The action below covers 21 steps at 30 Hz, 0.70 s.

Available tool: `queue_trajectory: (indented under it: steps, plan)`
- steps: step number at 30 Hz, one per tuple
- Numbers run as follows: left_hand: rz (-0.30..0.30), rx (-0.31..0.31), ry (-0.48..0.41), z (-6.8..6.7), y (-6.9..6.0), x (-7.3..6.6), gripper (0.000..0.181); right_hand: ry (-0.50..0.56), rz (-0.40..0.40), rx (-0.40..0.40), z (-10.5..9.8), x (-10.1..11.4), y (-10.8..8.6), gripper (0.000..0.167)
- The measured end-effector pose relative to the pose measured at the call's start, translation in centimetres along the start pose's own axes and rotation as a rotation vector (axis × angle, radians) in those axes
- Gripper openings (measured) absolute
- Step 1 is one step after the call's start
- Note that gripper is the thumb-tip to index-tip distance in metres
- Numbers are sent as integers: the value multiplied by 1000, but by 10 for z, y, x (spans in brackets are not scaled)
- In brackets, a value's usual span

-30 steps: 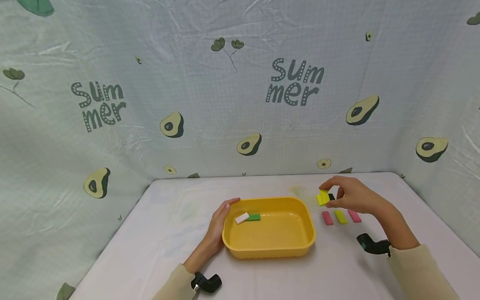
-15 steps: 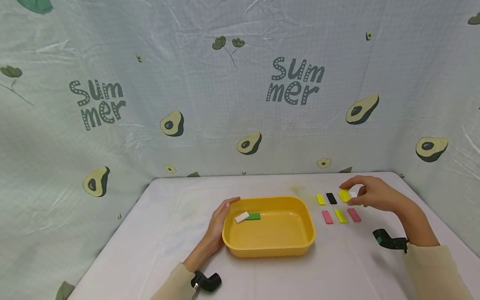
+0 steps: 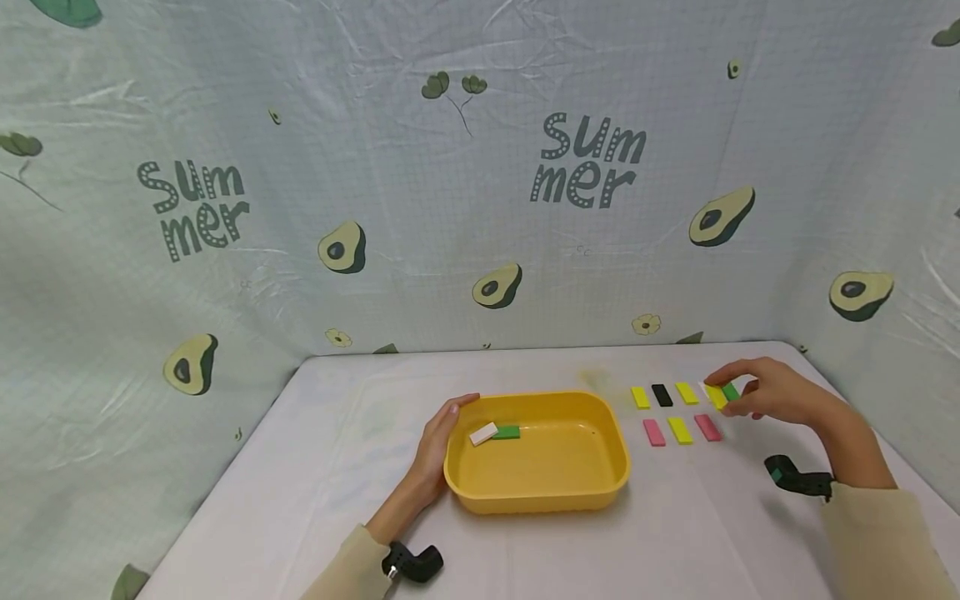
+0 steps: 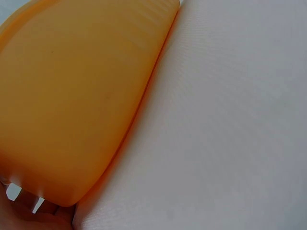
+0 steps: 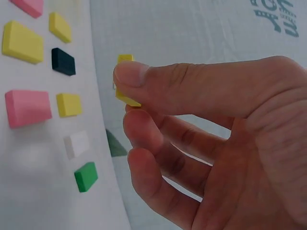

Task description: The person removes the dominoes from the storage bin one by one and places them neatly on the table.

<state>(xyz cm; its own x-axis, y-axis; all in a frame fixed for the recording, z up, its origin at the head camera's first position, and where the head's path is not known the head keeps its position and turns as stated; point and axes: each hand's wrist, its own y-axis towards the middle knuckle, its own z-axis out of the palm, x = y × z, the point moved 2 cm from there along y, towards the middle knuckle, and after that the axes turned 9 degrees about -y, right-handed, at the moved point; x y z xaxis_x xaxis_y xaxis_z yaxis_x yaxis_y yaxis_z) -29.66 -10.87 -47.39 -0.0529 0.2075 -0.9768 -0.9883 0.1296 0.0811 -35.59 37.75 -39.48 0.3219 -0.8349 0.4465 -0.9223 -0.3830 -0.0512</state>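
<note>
My right hand [image 3: 776, 392] pinches a flat yellow rectangular block [image 3: 716, 397] between thumb and fingers at the table's back right. In the right wrist view the same yellow block [image 5: 125, 98] is partly hidden by the thumb. Behind it in the head view, a green block [image 3: 731, 392] shows, and a white block is mostly covered; the right wrist view shows that white block [image 5: 76, 144] more fully. My left hand [image 3: 431, 454] rests against the left side of a yellow plastic tray [image 3: 540, 505], its fingers along the back left corner. A white block [image 3: 483, 433] and a green block [image 3: 507, 432] lie inside the tray.
Right of the tray, a back row has a yellow block [image 3: 640, 397], a black block [image 3: 662, 395] and another yellow block [image 3: 687, 393]. Nearer lie a pink block [image 3: 654, 432], a yellow block [image 3: 680, 430] and a second pink block [image 3: 707, 427]. A printed curtain [image 3: 420, 183] stands behind the table.
My right hand has carried the yellow block rightward along the back row, past the black and yellow blocks to above the white one. The left hand and tray have stayed put.
</note>
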Motion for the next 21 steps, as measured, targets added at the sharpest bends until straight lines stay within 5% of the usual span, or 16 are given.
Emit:
queue_trajectory:
  steps: [21]
  plan:
    - [5, -5, 24, 1, 0, 0, 54, 35, 74, 79, 15, -38, -4, 45]
